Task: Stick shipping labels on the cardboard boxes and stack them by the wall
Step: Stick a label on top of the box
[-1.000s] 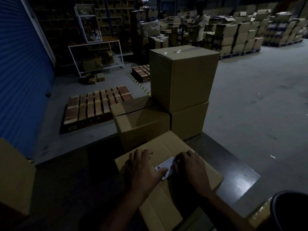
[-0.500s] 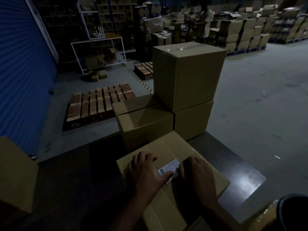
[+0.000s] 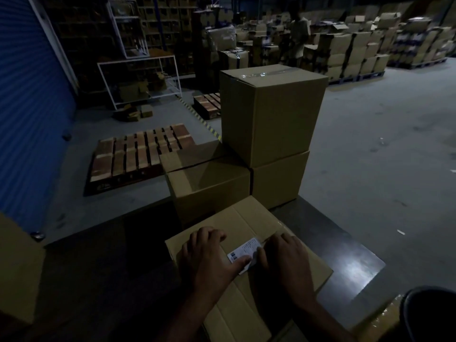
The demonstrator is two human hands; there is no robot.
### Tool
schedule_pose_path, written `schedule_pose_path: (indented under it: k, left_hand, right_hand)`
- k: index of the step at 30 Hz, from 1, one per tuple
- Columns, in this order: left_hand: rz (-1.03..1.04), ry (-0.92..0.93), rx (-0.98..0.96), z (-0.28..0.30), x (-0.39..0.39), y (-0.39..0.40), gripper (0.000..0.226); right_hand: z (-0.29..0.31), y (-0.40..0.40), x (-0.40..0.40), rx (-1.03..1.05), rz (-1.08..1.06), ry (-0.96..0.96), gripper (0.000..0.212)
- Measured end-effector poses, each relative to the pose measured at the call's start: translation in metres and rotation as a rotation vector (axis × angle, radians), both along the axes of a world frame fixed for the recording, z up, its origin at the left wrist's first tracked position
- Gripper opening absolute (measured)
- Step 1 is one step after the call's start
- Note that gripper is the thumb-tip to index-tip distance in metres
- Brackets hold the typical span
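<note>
A wooden pallet (image 3: 140,154) lies flat — beside the blue shutter (image 3: 27,114), near a white rack (image 3: 138,77).

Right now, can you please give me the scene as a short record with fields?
workplace: dark table in a warehouse
box in work: cardboard box, lying flat on the table
label: shipping label on the top of that box
left hand: thumb presses the label
right hand: fingers on the label's right end
behind: taped box stacked on lower boxes

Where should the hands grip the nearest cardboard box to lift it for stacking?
Probably by its two opposite side walls, low down, one hand from each side. The nearest box lies flat on the dark table, its broad top offers no hold, and the left hand and right hand are on the label.
</note>
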State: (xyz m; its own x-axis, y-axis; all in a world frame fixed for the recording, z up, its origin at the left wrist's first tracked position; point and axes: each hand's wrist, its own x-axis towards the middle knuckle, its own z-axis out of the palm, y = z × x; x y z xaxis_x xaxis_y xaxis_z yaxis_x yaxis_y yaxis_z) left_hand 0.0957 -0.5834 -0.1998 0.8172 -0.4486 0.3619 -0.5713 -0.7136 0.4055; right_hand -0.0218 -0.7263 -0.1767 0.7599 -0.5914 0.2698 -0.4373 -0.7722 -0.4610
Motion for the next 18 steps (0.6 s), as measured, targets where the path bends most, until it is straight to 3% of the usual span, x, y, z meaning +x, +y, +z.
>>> schedule_pose_path:
  k: [18]
  left_hand:
    - [0.02,0.02,0.025,0.001,-0.0006,0.0006,0.071]
  right_hand:
    - [-0.0029,0.0,-0.0015,-0.039,-0.054,-0.05,0.018]
